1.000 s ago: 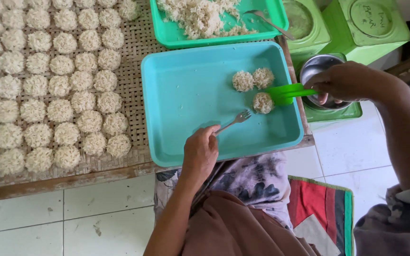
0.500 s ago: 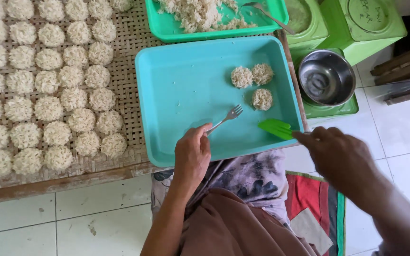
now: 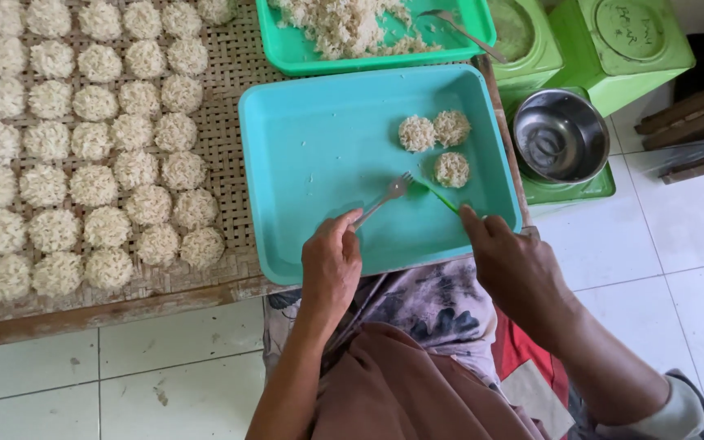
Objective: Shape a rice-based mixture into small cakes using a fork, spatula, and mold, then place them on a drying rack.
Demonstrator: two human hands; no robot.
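Observation:
My left hand grips a metal fork whose tines rest on the floor of a turquoise tray. My right hand holds a thin green plastic tool that points toward the fork tines; its tip nearly meets them. Three round pale noodle patties lie in the tray's far right part, just beyond the two tools.
Left of the tray, a woven mat carries several rows of similar patties. A green tray of loose noodles with a spoon sits behind. A steel bowl and green containers stand at right. White floor tiles lie below.
My right hand came back from the steel bowl to the tray's near edge, and the green tool swung toward the fork. The left hand with the fork barely moved.

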